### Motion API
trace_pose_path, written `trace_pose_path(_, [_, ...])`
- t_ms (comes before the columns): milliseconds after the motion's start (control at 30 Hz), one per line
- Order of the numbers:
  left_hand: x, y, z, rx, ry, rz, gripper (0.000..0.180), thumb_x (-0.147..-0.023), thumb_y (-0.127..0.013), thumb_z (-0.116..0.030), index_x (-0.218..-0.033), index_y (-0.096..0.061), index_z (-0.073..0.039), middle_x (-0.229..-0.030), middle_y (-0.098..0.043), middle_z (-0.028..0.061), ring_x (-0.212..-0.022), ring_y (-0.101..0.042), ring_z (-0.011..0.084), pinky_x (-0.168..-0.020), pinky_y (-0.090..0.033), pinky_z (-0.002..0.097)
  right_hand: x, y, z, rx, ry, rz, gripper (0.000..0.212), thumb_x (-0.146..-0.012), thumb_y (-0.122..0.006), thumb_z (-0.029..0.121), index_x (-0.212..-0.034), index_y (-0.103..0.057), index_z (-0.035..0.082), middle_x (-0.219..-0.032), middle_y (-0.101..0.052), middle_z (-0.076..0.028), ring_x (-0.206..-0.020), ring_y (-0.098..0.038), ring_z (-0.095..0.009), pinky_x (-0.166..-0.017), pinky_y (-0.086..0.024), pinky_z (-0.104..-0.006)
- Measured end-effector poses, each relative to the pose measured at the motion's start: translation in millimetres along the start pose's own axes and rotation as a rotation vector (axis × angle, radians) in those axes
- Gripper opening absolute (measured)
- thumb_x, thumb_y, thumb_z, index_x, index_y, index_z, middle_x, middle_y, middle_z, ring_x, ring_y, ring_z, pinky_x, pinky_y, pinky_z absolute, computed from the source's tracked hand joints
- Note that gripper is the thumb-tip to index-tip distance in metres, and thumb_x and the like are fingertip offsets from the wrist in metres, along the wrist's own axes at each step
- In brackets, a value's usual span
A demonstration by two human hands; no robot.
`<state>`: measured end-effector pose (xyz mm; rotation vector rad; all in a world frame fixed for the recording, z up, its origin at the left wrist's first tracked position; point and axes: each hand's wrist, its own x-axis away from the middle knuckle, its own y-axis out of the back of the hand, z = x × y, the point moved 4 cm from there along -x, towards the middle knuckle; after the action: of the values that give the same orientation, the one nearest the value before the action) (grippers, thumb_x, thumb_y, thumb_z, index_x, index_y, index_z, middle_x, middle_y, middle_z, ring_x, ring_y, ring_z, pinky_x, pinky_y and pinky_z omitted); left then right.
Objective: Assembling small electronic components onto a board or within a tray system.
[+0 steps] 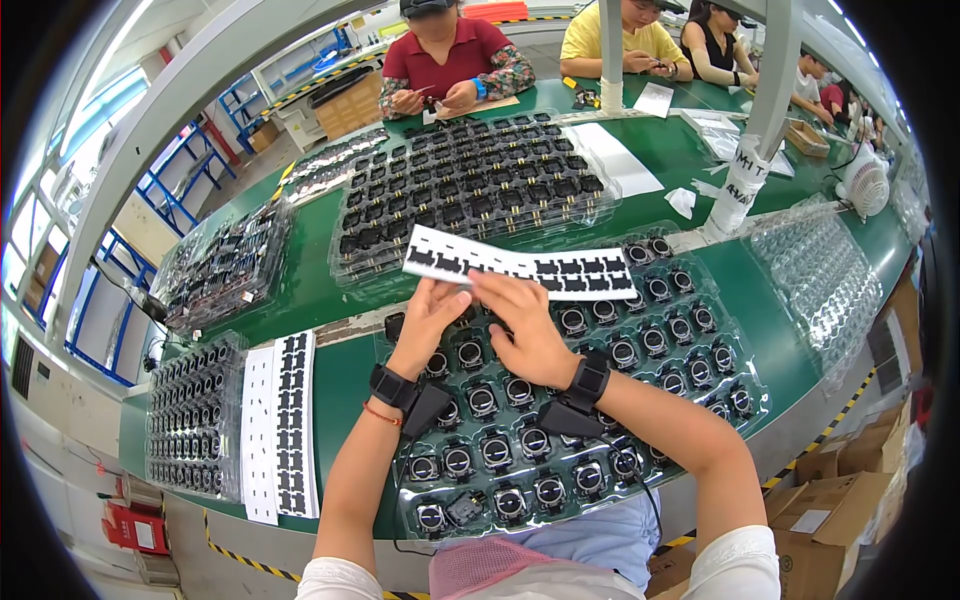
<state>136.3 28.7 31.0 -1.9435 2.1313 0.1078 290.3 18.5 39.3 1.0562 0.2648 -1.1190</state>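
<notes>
A white sticker sheet [590, 278] with rows of black die-cut stickers is held up above a clear plastic tray [408, 505]. My left hand [432, 322] is closed on its lower edge, with the fingers behind the sheet. My right hand [528, 332] has its fingertips pressed on the same edge, close to the left thumb; its thumb points down, away from the sheet. Whether a loose sticker is between the fingertips is hidden. Below, the tray holds several round black parts with silver rings [495, 450]. Both wrists wear black straps.
At left are another tray of round parts [190, 420] and more sticker sheets [295, 430]. Ahead lie a tray of black square housings [470, 185] and stacked trays [235, 260]. A grey post [765, 110] rises at right, near bubble-like trays [815, 275] and a fan [866, 183]. Co-workers sit opposite.
</notes>
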Motion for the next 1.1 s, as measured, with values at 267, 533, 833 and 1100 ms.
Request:
trace_pose_path(267, [0,8,10,0.06,0.114,-0.029,0.028,-0.09,-0.05,-0.011,-0.115,-0.045,0.0,-0.107,-0.057,0.0111,-0.096,-0.057,0.017,-0.085,-0.048,0.0332,-1,3,1,-0.035,0.048,-0.065,0.03,-0.074,-0.055,-0.001,-0.103,-0.057,0.006,-0.121,-0.052,-0.006,-0.113,-0.045,-0.024,-0.095,-0.028,-0.0379])
trace_pose_path(533, [1,1,4,-0.153,0.103,0.092,0.02,-0.088,-0.056,-0.009,-0.103,-0.055,0.004,-0.094,-0.063,0.01,-0.084,-0.061,0.0135,-0.077,-0.05,0.0261,-2,9,-3,-0.044,-0.09,-0.163,0.024,-0.075,-0.064,0.01,-0.097,-0.053,0.006,-0.107,-0.054,-0.007,-0.103,-0.048,-0.027,-0.087,-0.034,-0.0361])
trace_pose_path(833, [2,0,3,-0.187,0.033,0.162,0.016,-0.086,-0.057,-0.005,-0.096,-0.06,0.006,-0.088,-0.064,0.0089,-0.077,-0.062,0.0146,-0.073,-0.05,0.0263,1,6,-11,-0.126,-0.155,-0.224,0.02,-0.075,-0.066,0.013,-0.089,-0.053,0.007,-0.099,-0.056,-0.006,-0.096,-0.051,-0.024,-0.083,-0.037,-0.0335])
trace_pose_path(1100, [0,5,13,-0.158,0.072,0.092,0.02,-0.085,-0.058,-0.006,-0.103,-0.057,0.002,-0.099,-0.062,0.0055,-0.09,-0.057,0.0092,-0.078,-0.047,0.0242,0,6,-12,-0.208,-0.17,-0.212,0.013,-0.076,-0.065,0.009,-0.083,-0.054,0.004,-0.103,-0.055,-0.008,-0.1,-0.051,-0.025,-0.084,-0.04,-0.0337])
